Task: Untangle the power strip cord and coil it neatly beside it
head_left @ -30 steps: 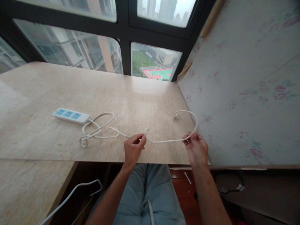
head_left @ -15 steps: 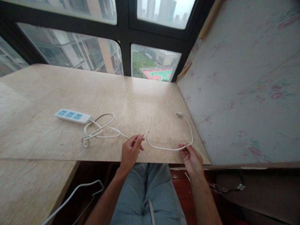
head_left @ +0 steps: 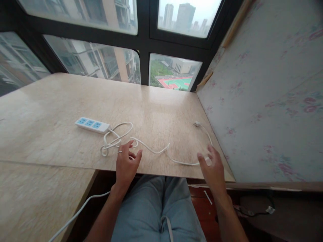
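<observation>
A white power strip (head_left: 92, 124) with blue sockets lies on the beige marble-look table (head_left: 75, 101). Its white cord (head_left: 153, 151) loops beside the strip, runs right along the front edge and ends in a plug (head_left: 197, 124) near the wall. My left hand (head_left: 127, 163) hovers over the cord by the loops, fingers spread, a ring on one finger, holding nothing. My right hand (head_left: 212, 166) is over the cord's right bend with fingers apart, slightly blurred, not gripping it.
A floral-papered wall (head_left: 264, 101) borders the table on the right. Dark-framed windows (head_left: 143, 43) run along the back. Another white cable (head_left: 75, 215) hangs below the table at the left. My lap in light jeans (head_left: 156, 211) is under the front edge.
Both hands have let go of the cord, which now lies flat on the table. My left hand moved left toward the loops and opened; my right hand opened too.
</observation>
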Demonstrator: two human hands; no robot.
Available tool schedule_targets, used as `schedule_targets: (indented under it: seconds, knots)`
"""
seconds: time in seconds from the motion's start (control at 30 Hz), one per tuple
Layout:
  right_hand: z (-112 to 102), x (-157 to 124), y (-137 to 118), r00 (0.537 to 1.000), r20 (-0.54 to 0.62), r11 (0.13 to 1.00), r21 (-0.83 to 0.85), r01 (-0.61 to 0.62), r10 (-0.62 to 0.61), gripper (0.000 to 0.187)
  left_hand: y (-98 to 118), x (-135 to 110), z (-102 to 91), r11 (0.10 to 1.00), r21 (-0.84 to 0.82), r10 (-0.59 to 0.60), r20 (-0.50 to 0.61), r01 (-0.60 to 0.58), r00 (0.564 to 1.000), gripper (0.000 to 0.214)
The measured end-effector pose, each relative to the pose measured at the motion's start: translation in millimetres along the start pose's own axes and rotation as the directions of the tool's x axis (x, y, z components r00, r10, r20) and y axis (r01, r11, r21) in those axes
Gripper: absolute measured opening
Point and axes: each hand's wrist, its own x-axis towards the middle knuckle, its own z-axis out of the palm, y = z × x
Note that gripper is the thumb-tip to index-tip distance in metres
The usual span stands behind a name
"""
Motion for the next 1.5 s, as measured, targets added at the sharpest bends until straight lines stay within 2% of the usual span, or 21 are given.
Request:
schedule_targets:
  seconds: [0.03,0.07,0.13,0.23,0.3,0.4,0.5,0.6,0.67,0.73,0.8,0.87,0.93,1.0,1.07,1.17,1.23,1.3,1.37,1.43,1.5]
  knots:
    - [12.9,-5.9,-11.1,0.989,0.098,0.991,-0.065,0.119,-0.112,0.055,-4.0,-0.1,0.2,1.000,0.002,-0.022,0.010,0.022,1.000,0.048]
    - [27.1,-11.2,-20.8,0.952,0.197,0.963,-0.086,0.253,-0.233,0.052,-7.3,-0.5,-0.1,0.999,-0.001,-0.035,0.033,0.035,0.999,0.050]
    - [55.6,-17.9,-33.5,0.865,0.339,0.899,-0.102,0.426,-0.371,0.055,-11.3,-1.8,-2.4,0.999,-0.023,-0.030,0.099,0.033,0.995,0.047]
    - [86.4,-14.5,-32.4,0.806,0.423,0.847,-0.146,0.512,-0.414,0.051,-13.2,-2.9,-12.9,0.998,-0.058,0.005,0.144,0.003,0.990,0.036]
    - [93.4,-5.0,-21.5,0.810,0.436,0.857,-0.146,0.495,-0.393,0.041,-15.3,-1.5,-24.7,0.999,-0.049,0.024,0.071,-0.021,0.997,0.031]
    - [85.5,12.1,-1.3,0.819,0.425,0.894,-0.047,0.446,-0.386,0.032,-25.2,5.4,-44.0,0.998,0.043,0.059,-0.118,-0.054,0.991,0.029]
    - [67.5,28.8,17.1,0.905,0.322,0.960,0.073,0.271,-0.279,0.036,-44.4,15.3,-56.5,0.979,0.200,0.071,-0.212,-0.028,0.975,0.038]
    - [51.8,47.2,34.5,0.978,0.201,0.992,0.119,0.040,-0.064,0.047,-65.9,22.8,-58.9,0.954,0.290,-0.041,-0.132,0.078,0.990,0.053]
    - [45.0,61.5,45.1,0.982,0.167,0.993,0.064,-0.099,0.087,0.051,-76.5,25.2,-57.6,0.948,0.270,-0.172,-0.020,0.171,0.985,0.052]
    - [41.0,76.8,52.6,0.983,0.106,0.988,-0.040,-0.146,0.150,0.040,-82.0,25.9,-55.9,0.947,0.226,-0.248,0.061,0.229,0.967,0.044]
    - [39.5,92.1,54.6,0.987,0.083,0.987,-0.098,-0.127,0.135,0.025,-82.9,26.2,-54.3,0.955,0.144,-0.277,0.102,0.261,0.955,0.039]
    - [40.2,105.3,49.6,0.996,0.084,0.996,-0.083,-0.019,0.026,0.014,-80.8,26.7,-52.1,0.955,0.031,-0.296,0.140,0.295,0.945,0.040]
    - [43.5,113.1,36.5,0.992,0.092,0.995,-0.049,0.090,-0.086,0.014,-77.3,27.7,-48.7,0.944,-0.079,-0.301,0.192,0.321,0.934,0.043]
    - [50.3,111.7,15.2,0.982,0.096,0.984,-0.050,0.170,-0.165,0.027,-72.5,28.9,-43.7,0.925,-0.168,-0.295,0.243,0.340,0.924,0.044]
    - [61.7,99.6,-12.4,0.935,0.110,0.930,-0.112,0.349,-0.338,0.033,-66.1,30.4,-37.8,0.885,-0.264,-0.301,0.303,0.383,0.904,0.048]
    - [87.6,67.4,-56.7,0.804,0.263,0.812,-0.108,0.574,-0.533,0.039,-52.5,32.7,-29.1,0.772,-0.404,-0.320,0.418,0.490,0.850,0.056]
    - [108.1,45.5,-80.6,0.696,0.414,0.760,-0.014,0.650,-0.587,0.043,-42.3,33.8,-25.4,0.721,-0.462,-0.295,0.469,0.516,0.833,0.055]
    - [127.7,30.4,-95.8,0.635,0.493,0.749,0.054,0.660,-0.595,0.046,-34.1,34.5,-24.4,0.735,-0.486,-0.228,0.480,0.473,0.847,0.048]
    - [143.2,24.5,-101.9,0.611,0.535,0.758,0.090,0.646,-0.584,0.048,-30.8,36.1,-26.5,0.796,-0.480,-0.117,0.474,0.368,0.873,0.038]
    - [152.8,26.0,-101.0,0.626,0.569,0.804,0.113,0.584,-0.534,0.049,-33.5,40.4,-31.0,0.882,-0.412,-0.029,0.435,0.228,0.900,0.028]
    - [156.3,30.8,-96.7,0.646,0.616,0.871,0.143,0.471,-0.451,0.041,-41.9,49.0,-36.2,0.956,-0.276,-0.008,0.322,0.102,0.947,0.024]
